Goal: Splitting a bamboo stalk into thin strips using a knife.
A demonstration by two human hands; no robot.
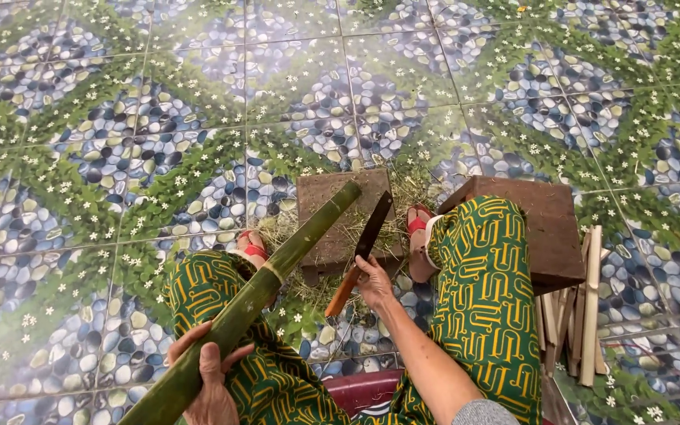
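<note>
Bamboo braced on a block for the knife

Left hand (208, 370) grips the bamboo (261, 291), its far end propped on the block (332, 236); right hand (375, 282) is closed around the knife (362, 252) beside it.

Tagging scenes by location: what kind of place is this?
Likely a home floor or patio used for hand craft, not a workshop bench. Patterned tile floor, a wooden block amid shavings, and split bamboo strips stacked beside the seated person.
</note>
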